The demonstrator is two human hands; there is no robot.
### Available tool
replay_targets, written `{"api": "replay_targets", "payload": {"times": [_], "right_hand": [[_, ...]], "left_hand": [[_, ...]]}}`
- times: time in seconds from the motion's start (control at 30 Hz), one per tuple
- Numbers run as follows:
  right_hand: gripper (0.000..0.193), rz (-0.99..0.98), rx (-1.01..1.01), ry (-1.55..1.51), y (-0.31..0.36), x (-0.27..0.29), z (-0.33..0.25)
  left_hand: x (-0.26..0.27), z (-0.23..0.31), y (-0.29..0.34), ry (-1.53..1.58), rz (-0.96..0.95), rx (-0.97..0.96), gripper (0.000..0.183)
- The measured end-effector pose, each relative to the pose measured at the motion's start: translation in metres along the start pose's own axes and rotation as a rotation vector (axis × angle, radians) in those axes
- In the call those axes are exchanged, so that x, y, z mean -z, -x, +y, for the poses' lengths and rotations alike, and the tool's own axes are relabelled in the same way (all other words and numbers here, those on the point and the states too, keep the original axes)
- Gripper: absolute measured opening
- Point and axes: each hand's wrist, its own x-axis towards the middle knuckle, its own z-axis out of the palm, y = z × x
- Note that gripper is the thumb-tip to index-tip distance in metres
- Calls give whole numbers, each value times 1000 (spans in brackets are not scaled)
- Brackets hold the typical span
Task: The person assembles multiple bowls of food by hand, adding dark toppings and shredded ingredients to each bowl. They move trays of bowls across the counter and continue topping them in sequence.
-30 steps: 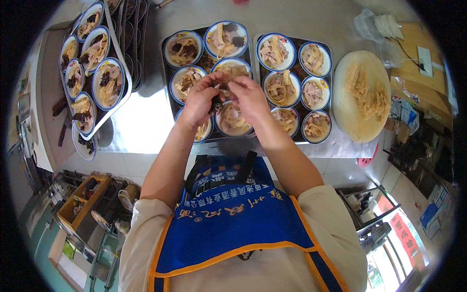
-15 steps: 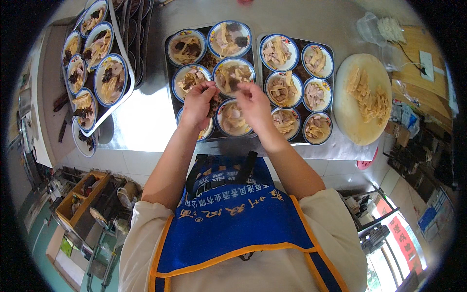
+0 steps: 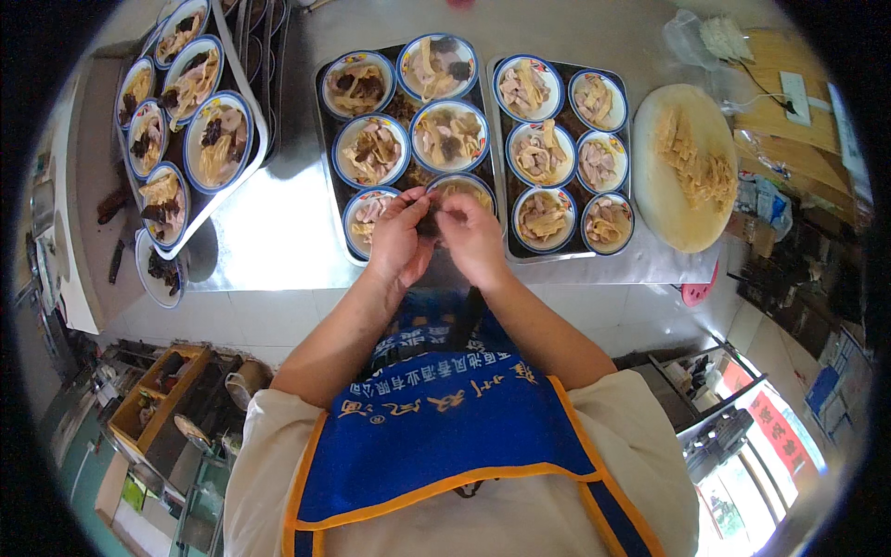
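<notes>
"Steel worktop (image 3: 264,243), middle tray (image 3: 341,193): where's the dark food (image 3: 427,226)?"
"Above its near end, gripped by the left hand (image 3: 401,232); the right hand (image 3: 471,237) curls alongside, grip unclear."
"Closest bowl (image 3: 481,184)?"
"Just beyond both."

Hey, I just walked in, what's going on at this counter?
Someone in a blue apron is holding dark food in the left hand, over the near part of the middle tray. The right hand is close against it; its exact grip is unclear. The four farther bowls there show dark pieces among paler food. The right tray has six bowls with only pale and yellowish pieces visible. Yellow strips lie on a round board alongside.
</notes>
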Motion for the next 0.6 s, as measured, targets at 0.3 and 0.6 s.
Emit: {"api": "replay_targets", "payload": {"times": [0.3, 0.6], "right_hand": [[15, 190, -91, -218, 10, 5, 21], [22, 274, -110, -81, 6, 13, 53]], "left_hand": [[11, 5, 12, -82, -157, 151, 33], [25, 7, 1, -278, -107, 106, 37]]}}
